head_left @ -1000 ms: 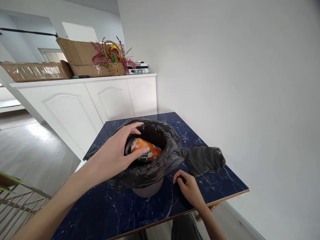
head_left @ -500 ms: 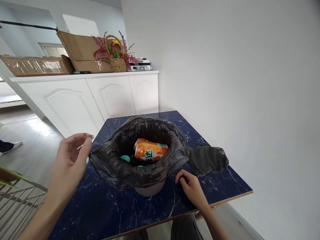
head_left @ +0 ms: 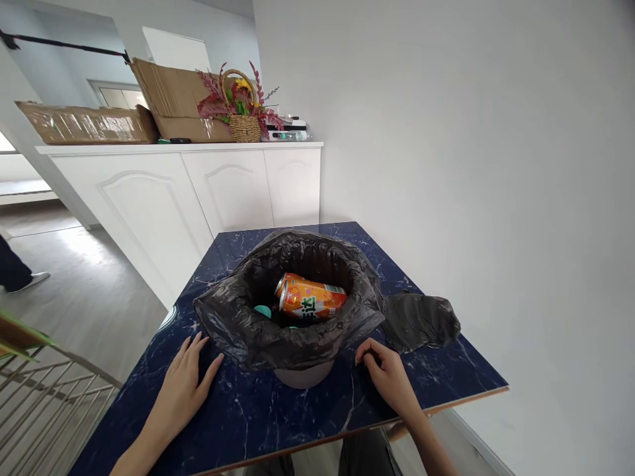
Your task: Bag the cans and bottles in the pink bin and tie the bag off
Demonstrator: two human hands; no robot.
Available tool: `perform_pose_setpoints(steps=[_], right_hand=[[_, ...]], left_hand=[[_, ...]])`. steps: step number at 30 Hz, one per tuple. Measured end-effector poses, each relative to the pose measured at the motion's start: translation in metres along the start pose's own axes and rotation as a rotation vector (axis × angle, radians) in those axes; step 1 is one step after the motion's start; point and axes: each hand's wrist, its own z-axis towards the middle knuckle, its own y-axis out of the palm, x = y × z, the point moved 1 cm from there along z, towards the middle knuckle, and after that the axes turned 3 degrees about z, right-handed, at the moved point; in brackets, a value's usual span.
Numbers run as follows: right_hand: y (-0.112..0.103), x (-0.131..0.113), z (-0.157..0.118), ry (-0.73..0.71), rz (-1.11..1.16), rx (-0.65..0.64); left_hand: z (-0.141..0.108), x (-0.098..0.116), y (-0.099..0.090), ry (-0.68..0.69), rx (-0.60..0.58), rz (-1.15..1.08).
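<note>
My left hand (head_left: pixel 182 382) lies flat on the dark blue marbled table (head_left: pixel 208 423), fingers stretched, holding nothing. In front of me stands a small light-coloured bin (head_left: pixel 305 377), its mouth lined with a black bin bag (head_left: pixel 292 347) whose edges fold out over the rim. An orange drink can (head_left: pixel 313 301) lies tilted inside, with part of another orange can behind it. Beside it shows a teal cap (head_left: pixel 262 310); whatever lies deeper is in shadow. My right hand (head_left: pixel 385 373) rests on the table right of the bin with curled fingers and nothing visible in them.
A bunched roll of black bags (head_left: pixel 421 322) lies right of the bin, near the wall. A white cabinet (head_left: pixel 238 188) stands behind, bearing cardboard boxes (head_left: pixel 178 99) and a flower basket (head_left: pixel 245 127). A metal rack (head_left: pixel 54 390) is at lower left, and a person's leg (head_left: pixel 12 264) shows beyond.
My left hand has come down from the air beside the bin onto the table and flattened out. The right hand keeps its place. The view has shifted slightly left.
</note>
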Motion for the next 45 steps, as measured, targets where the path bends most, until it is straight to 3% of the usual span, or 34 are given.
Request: perform_pose_setpoints(steps=[7, 37, 41, 45], right_hand=[[0.001, 0.004, -0.001, 0.017, -0.012, -0.002], [0.004, -0.002, -0.001, -0.010, 0.066, 0.054], [-0.002, -0.020, 0.008, -0.002, 0.247, 0.030], [-0.026, -0.066, 0.032, 0.112, 0.572, -0.018]], left_hand=[[-0.032, 0.007, 0.004, 0.048, -0.089, 0.078], [-0.039, 0.015, -0.008, 0.018, -0.045, -0.013], [-0.032, 0.027, -0.019, 0.015, -0.011, -0.136], [-0.004, 0.060, -0.052, -0.137, -0.027, -0.521]])
